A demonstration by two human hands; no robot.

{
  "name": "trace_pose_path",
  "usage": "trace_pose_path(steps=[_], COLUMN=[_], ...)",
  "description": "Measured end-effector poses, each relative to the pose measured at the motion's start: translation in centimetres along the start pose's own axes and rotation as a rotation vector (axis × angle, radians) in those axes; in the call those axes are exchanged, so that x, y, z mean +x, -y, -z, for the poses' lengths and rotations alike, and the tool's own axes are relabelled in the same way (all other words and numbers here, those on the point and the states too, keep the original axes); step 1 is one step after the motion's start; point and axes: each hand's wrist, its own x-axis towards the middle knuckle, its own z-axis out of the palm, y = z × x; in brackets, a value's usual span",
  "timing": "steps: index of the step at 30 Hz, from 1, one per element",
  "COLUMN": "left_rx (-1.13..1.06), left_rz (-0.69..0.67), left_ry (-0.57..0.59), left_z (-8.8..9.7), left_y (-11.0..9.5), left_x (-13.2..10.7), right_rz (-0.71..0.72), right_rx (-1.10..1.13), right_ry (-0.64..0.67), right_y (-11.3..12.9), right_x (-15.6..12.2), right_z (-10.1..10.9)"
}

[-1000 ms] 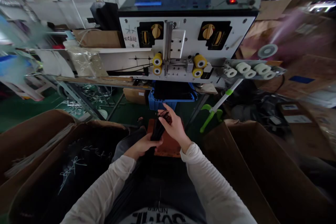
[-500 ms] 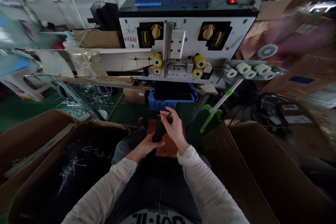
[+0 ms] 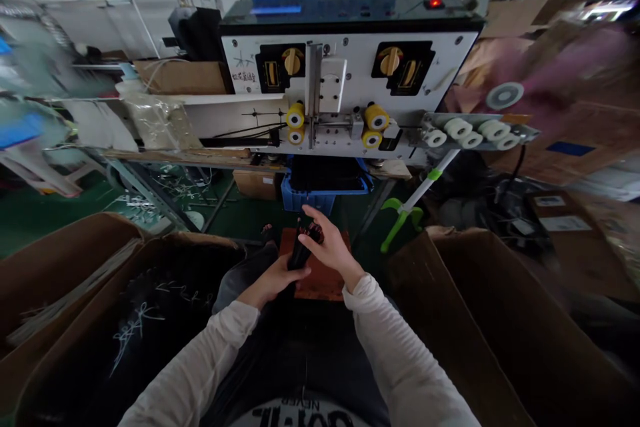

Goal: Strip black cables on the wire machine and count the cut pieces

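Observation:
My left hand (image 3: 273, 283) grips a bundle of black wires (image 3: 301, 251) low down, and the bundle stands nearly upright. My right hand (image 3: 331, 247) curls over the bundle's top end, where small reddish wire tips (image 3: 315, 233) show. Its fingers partly hide those ends. Below both hands lies a reddish-brown board (image 3: 320, 287), and my dark trousers fill the space nearer me.
A wire-processing machine (image 3: 350, 83) with yellow rollers (image 3: 295, 116) stands ahead. Below it sits a blue crate (image 3: 300, 199). Open cardboard boxes flank me, the left box (image 3: 65, 267) holding white wires (image 3: 133, 330). A green-footed stand (image 3: 405, 213) stands right.
The bundle has swung more upright between my hands. My right hand has shifted slightly lower over its top end, and the whole view has moved a little.

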Motion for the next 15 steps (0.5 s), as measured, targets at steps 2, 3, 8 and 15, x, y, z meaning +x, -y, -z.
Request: trace_pose_path(steps=[2, 3, 8, 15], left_rx=[-0.015, -0.024, 0.000, 0.180], left_rz=[0.020, 0.023, -0.018, -0.290], left_ry=[-0.023, -0.033, -0.041, -0.163], left_z=[0.1, 0.1, 0.1, -0.4], left_y=[-0.1, -0.1, 0.0, -7.2], left_x=[-0.1, -0.2, -0.5, -1.8], right_rz=[0.024, 0.040, 0.093, -0.195], right_rx=[-0.006, -0.014, -0.012, 0.703], right_ry=[-0.025, -0.020, 0.086, -0.182], right_y=[0.1, 0.1, 0.4, 2.1], right_x=[-0.2, -0.3, -0.3, -2.6], right_z=[0.1, 0.1, 0.4, -4.1])
